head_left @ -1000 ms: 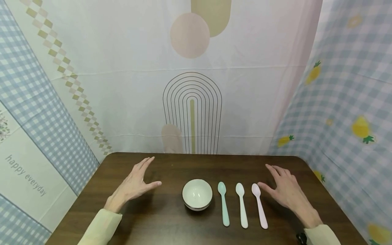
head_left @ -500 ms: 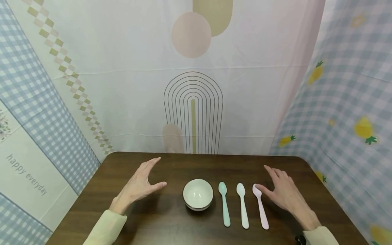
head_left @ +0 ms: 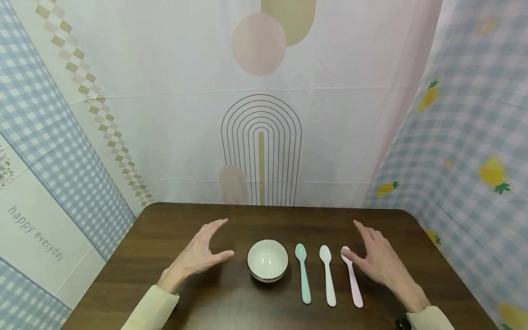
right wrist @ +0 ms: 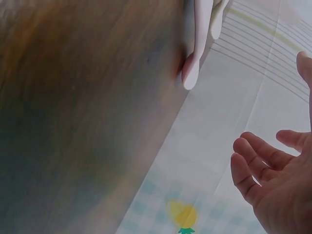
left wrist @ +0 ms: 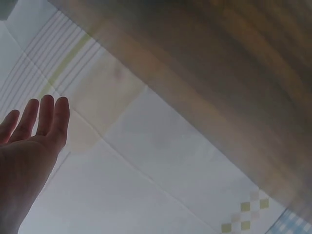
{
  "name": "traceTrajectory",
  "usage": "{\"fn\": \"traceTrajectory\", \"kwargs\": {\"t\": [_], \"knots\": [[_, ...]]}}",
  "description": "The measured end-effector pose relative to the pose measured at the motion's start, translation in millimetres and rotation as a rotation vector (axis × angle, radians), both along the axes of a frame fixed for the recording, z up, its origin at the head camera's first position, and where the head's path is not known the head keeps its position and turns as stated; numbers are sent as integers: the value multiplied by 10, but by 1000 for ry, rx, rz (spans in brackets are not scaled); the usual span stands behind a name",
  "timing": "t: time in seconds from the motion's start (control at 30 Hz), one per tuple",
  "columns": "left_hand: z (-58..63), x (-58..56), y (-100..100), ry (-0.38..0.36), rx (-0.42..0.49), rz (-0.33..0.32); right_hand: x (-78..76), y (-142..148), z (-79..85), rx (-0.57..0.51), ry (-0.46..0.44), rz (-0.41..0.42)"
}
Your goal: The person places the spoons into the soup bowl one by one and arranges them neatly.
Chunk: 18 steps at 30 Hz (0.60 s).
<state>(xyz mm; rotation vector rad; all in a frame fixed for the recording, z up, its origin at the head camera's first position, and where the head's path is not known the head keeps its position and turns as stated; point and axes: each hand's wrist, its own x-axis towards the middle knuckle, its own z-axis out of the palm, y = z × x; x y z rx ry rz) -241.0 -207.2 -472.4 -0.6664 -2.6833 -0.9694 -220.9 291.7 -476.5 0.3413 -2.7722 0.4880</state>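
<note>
A white bowl with a dark rim [head_left: 267, 260] stands upright near the middle of the table. To its right, three spoons lie side by side: a mint green spoon [head_left: 304, 274], a white spoon [head_left: 328, 276] and a pink spoon [head_left: 354, 284]. My left hand [head_left: 197, 256] hovers left of the bowl, thumb and fingers spread apart, holding nothing. My right hand [head_left: 379, 261] is beside the pink spoon; its thumb tip overlaps that spoon's bowl in the head view. In the right wrist view the pink spoon [right wrist: 197, 44] shows apart from the loosely bent fingers.
The dark brown wooden table [head_left: 231, 311] has rounded far corners. Behind it hangs a white patterned cloth [head_left: 181, 137]. Blue checked cloths [head_left: 462, 183] close in both sides.
My left hand has moved right, closer to the bowl. The right hand has shifted slightly left, so its thumb now overlaps the pink spoon. Bowl and spoons stay in place.
</note>
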Motion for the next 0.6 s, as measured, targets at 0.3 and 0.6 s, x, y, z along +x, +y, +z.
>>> {"fn": "traceTrajectory", "kwargs": {"t": [0.3, 0.6], "knots": [[-79, 40, 133, -70, -18, -34, 39, -80, 33, -25, -8, 17], [-105, 77, 270, -135, -43, -81, 83, -168, 43, -63, -36, 25]]}}
